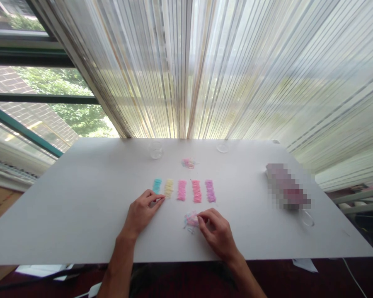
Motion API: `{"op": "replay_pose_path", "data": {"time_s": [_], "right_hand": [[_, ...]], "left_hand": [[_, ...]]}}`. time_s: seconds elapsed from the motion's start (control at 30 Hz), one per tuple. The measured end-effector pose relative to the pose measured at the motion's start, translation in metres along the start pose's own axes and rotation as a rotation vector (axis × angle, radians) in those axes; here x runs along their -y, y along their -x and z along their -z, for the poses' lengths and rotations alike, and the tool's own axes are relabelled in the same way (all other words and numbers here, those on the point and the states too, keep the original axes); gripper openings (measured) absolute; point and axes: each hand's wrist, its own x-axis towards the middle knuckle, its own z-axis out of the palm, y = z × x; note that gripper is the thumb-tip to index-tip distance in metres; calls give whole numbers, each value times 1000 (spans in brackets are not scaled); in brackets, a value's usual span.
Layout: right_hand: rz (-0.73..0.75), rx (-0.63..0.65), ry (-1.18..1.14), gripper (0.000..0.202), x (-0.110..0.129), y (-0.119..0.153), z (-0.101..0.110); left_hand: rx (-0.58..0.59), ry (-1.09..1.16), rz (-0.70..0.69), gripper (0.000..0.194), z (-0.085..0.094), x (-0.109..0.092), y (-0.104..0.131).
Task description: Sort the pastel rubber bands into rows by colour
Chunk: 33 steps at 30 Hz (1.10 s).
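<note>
Print on the cardboard box (1,202) is too blurred to read. Five coloured rows (182,190) lie between two mixed piles (189,162); the left hand (142,212) pinches at the yellow row (169,187), the right hand (218,232) at the nearer pile (192,218), contents unclear.

The strips (182,190) run, left to right, turquoise, pale yellow, pink, coral pink and purple. The near pile (191,219) mixes pink and light blue, as does the far pile (189,163). The surface (90,198) is plain white; the curtain (180,70) has fine vertical stripes of white, grey and tan.
</note>
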Motion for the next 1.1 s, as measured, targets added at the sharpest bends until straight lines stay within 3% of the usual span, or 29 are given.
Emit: {"op": "replay_pose_path", "data": {"time_s": [0.27,0.5,1.1], "right_hand": [[-3,-6,0,12,3,-1,1],[-10,7,-4,11,1,-1,1],[-45,-75,-44,14,4,-2,4]], "left_hand": [[-34,-92,-39,26,0,-6,3],[26,-116,-91,26,-4,-11,10],[32,-119,-35,25,-6,-12,6]]}}
